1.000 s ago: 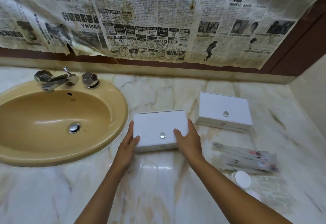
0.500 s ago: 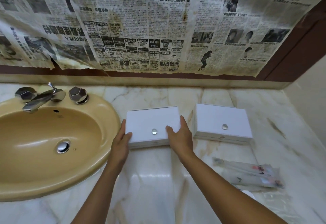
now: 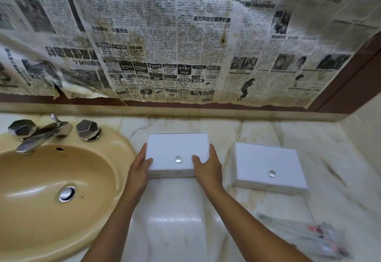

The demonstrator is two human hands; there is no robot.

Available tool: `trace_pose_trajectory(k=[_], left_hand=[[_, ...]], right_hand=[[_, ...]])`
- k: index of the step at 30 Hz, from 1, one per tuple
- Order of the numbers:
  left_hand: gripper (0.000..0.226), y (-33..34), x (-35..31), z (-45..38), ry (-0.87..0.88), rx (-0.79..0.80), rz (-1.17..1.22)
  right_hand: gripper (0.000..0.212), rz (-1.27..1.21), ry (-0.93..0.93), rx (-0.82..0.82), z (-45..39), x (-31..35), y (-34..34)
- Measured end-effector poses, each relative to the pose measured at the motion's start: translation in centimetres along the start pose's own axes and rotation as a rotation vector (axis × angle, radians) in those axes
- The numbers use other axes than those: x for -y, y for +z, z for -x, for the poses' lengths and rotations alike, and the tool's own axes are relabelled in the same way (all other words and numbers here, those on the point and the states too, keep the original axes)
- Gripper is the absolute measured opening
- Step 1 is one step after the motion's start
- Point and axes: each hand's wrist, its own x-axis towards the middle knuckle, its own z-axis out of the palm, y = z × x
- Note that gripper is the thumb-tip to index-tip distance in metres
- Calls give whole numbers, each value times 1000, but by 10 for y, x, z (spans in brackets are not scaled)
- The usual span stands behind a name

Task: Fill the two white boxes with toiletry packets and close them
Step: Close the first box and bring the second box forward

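**Both hands on the near box, lid down**

Head view: your left hand (image 3: 138,167) and right hand (image 3: 208,169) clasp the short ends of the white box (image 3: 178,148), thumbs laid on the lid, fingers wrapped round the sides. The lid's round clear knob (image 3: 178,159) sits between your thumbs. Off your right fingers, apart from them, lies the second box (image 3: 268,162), also shut. The toiletry packets (image 3: 305,232), crinkly clear plastic and blurred here, lie nearer you beyond your right wrist, on the glossy marble counter (image 3: 175,230).

This looks like positioning, not yet filling. Next you would likely release and lift the lid by its knob. The boxes look smooth, rigid and flat-topped.
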Motion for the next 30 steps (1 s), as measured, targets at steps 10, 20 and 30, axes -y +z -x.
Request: trace_pose_trajectory(k=[10, 20, 30], left_hand=[[52, -2, 2, 3, 17, -23, -109], [45, 63, -43, 42, 411, -212, -341], [45, 181, -48, 41, 226, 262, -342]], right_hand=[[67, -48, -92, 31, 9, -4, -28], [59, -96, -142, -237, 8, -23, -128], [60, 0, -10, -472, -9, -66, -194]])
